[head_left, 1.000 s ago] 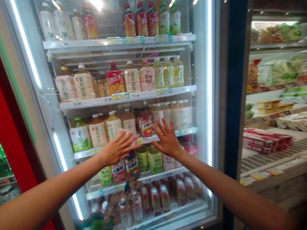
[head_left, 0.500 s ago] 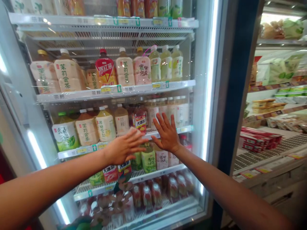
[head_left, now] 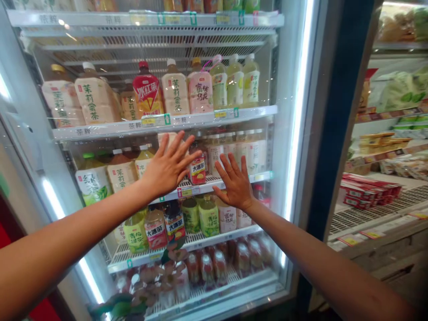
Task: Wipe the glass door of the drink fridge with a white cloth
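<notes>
Both arms stretch out toward a drinks fridge with a glass front. My left hand (head_left: 169,165) is held up with its fingers spread and nothing in it. It covers part of the third shelf (head_left: 203,189), next to a dark bottle with a red label (head_left: 197,167). My right hand (head_left: 234,183) is raised to its right, fingers apart, also holding nothing. Behind it stand several pale-labelled bottles (head_left: 253,151). Whether either palm touches the glass I cannot tell. Above the hands, a red tea bottle (head_left: 148,93) and a pink-labelled bottle (head_left: 200,91) stand upright.
Light strips (head_left: 296,116) run down the fridge's sides. Several small bottles (head_left: 220,267) fill the bottom shelf. A dark blue post (head_left: 346,89) divides the fridge from an open chiller with red packs (head_left: 369,189) on a wire rack. Leaf and flower shapes (head_left: 143,294) overlap the fridge's lower left.
My left hand has moved up and its fingers have fanned wider. My right hand stays nearly in place. The view has shifted slightly.
</notes>
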Motion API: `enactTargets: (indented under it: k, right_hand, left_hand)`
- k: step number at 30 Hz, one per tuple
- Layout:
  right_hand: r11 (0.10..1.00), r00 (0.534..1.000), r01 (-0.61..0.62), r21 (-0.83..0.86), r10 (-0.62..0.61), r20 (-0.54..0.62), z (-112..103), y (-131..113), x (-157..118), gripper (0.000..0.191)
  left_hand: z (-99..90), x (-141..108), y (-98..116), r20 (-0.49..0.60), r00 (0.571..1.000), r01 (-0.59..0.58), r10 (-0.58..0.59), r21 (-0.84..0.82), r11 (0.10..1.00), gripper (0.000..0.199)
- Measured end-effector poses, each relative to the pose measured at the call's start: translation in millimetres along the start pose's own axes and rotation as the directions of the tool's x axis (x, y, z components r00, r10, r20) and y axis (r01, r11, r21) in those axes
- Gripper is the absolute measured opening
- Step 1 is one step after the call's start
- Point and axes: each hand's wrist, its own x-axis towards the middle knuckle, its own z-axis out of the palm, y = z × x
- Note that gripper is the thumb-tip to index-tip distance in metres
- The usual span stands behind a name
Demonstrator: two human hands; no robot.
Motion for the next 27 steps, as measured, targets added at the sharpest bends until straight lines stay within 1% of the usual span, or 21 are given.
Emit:
enactTargets:
  k: [2,3,4,5,6,8,9,10,11,12,14,15,16,17,19,20,21,22,23,25,27]
  right_hand:
    - [1.0,1.0,0.006,-0.001,-0.006,-0.004,-0.2,-0.4,0.2,0.084]
    - [1.0,1.0,0.007,-0.001,-0.007,-0.002,-0.4,-0.6,0.2,0.084]
    - [1.0,1.0,0.006,-0.002,-0.006,-0.001,-0.5,-0.7,0.2,0.084]
    - [1.0,1.0,0.004,-0.003,-0.004,-0.001,-0.6,-0.8,0.3,0.084]
    - [1.0,1.0,0.003,-0.004,-0.003,-0.002,-0.7,-0.9,0.3,0.084]
    - [1.0,1.0,0.004,-0.005,-0.004,-0.003,-0.9,-1.2,0.5,0.084]
    - [1.0,1.0,0.007,-0.006,-0.007,-0.003,-1.1,-1.3,0.6,0.083]
    - [1.0,1.0,0.011,-0.008,-0.011,-0.003,-1.3,-1.5,0.7,0.083]
    - [1.0,1.0,0.014,-0.01,-0.014,-0.001,-1.4,-1.7,0.7,0.083]
    - [1.0,1.0,0.015,-0.014,-0.015,0.001,-1.4,-2.0,0.5,0.083]
    - [1.0,1.0,0.012,-0.022,-0.011,0.011,-1.1,-2.4,-0.1,0.085]
    - [1.0,1.0,0.009,-0.025,-0.008,0.019,-0.7,-2.5,-0.6,0.086]
    - [1.0,1.0,0.004,-0.026,-0.004,0.028,-0.2,-2.5,-1.0,0.087]
    - [1.0,0.999,-0.001,-0.026,0.002,0.036,0.3,-2.3,-1.3,0.089]
    - [1.0,0.999,-0.006,-0.024,0.007,0.042,1.2,-1.3,-1.5,0.09]
    - [1.0,0.999,-0.005,-0.022,0.006,0.041,1.4,-0.5,-1.3,0.09]
    - [1.0,0.999,-0.001,-0.02,0.002,0.038,1.3,0.1,-1.0,0.09]
    - [1.0,0.999,0.004,-0.018,-0.003,0.035,0.8,0.5,-0.9,0.089]
    - [1.0,0.999,0.006,-0.016,-0.005,0.032,0.1,0.2,-1.0,0.088]
    - [1.0,0.999,-0.002,-0.011,0.002,0.035,-1.7,-4.5,-2.9,0.086]
    - [1.0,0.998,-0.004,-0.004,0.005,0.058,-2.4,-17.1,-7.6,0.085]
  left_hand:
    - [2.9,-9.0,8.3,0.133,0.974,-0.183,0.185,-0.028,0.983,0.059]
    - [4.4,-13.9,11.9,0.211,0.926,-0.306,0.313,-0.065,0.95,0.055]
    - [5.0,-17.6,13.4,0.262,0.881,-0.381,0.393,-0.097,0.919,0.052]
    - [4.5,-19.9,12.6,0.277,0.873,-0.388,0.402,-0.104,0.916,0.052]
    - [3.3,-21.1,9.7,0.254,0.907,-0.326,0.336,-0.082,0.942,0.054]
    - [0.9,-23.5,2.3,0.134,0.987,-0.087,0.088,-0.011,0.996,0.062]
    - [1.2,-27.0,0.3,0.078,0.997,-0.002,0.001,0.01,1.0,0.065]
    - [2.9,-32.8,0.4,0.05,0.999,0.015,-0.016,0.02,1.0,0.067]
    - [5.9,-40.7,2.4,0.056,0.998,-0.043,0.041,0.022,0.999,0.066]
    - [9.5,-49.6,5.3,0.085,0.985,-0.155,0.153,0.015,0.988,0.063]
    - [14.5,-64.6,7.8,0.144,0.917,-0.374,0.373,-0.016,0.927,0.055]
    - [14.4,-67.8,5.0,0.156,0.897,-0.415,0.414,-0.025,0.909,0.053]
    - [12.1,-67.5,-0.7,0.149,0.907,-0.396,0.395,-0.022,0.918,0.054]
    - [8.4,-64.4,-8.3,0.124,0.941,-0.317,0.315,-0.007,0.948,0.057]
    - [0.9,-55.5,-22.1,0.041,0.998,-0.049,0.048,0.036,0.998,0.067]
    - [-0.5,-53.6,-24.2,0.004,0.998,0.062,-0.062,0.05,0.997,0.071]
    - [0.6,-55.5,-21.6,-0.016,0.994,0.111,-0.11,0.057,0.992,0.073]
    - [4.1,-61.5,-14.2,-0.016,0.996,0.084,-0.083,0.06,0.995,0.073]
    - [9.5,-71.1,-3.6,0.0,1.0,-0.002,0.002,0.055,0.999,0.071]
    - [21.6,-94.8,18.4,0.021,0.969,-0.247,0.246,0.037,0.968,0.062]
    - [27.8,-112.2,27.2,0.022,0.949,-0.316,0.315,0.031,0.948,0.055]
